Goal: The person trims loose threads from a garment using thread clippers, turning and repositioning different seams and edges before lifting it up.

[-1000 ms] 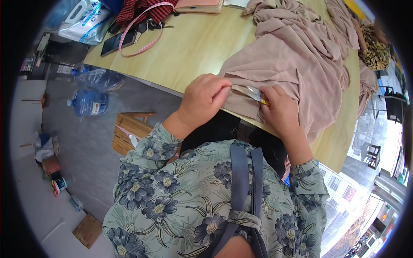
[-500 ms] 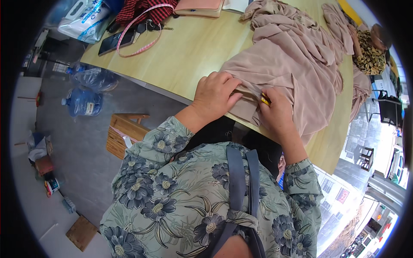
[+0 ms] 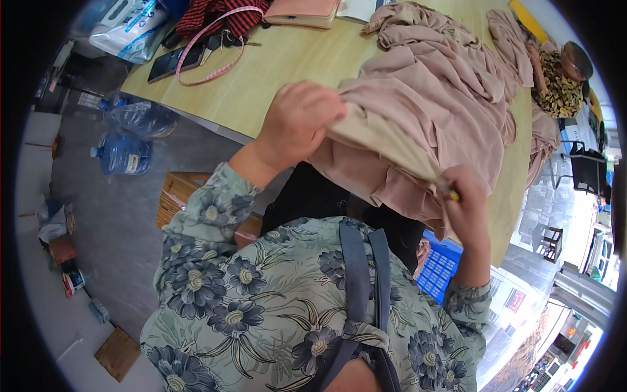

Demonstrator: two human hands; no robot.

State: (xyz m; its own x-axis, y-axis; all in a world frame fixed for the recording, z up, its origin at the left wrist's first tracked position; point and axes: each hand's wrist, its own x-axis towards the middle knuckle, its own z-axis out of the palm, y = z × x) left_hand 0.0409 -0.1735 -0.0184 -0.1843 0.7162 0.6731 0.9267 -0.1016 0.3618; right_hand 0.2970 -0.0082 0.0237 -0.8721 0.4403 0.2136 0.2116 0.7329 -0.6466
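A large piece of pinkish-beige cloth lies bunched across the right half of the table and hangs over its near edge. My left hand, slightly blurred, is closed on the near edge of this cloth. Well to its right, my right hand grips the same edge. A paler band of the cloth stretches between the two hands, lifted off the tabletop. A small yellow object peeks out of my right hand; its kind is mostly hidden by the fingers.
On the wooden table lie a phone, a pink tape loop, keys and a pink notebook. A blue basket stands below my right forearm. Water bottles and a wooden stool are at left. Another person sits far right.
Both hands have moved apart, the left up and leftward, the right down and rightward. The cloth's edge between them has been lifted and spread, exposing the pale band.
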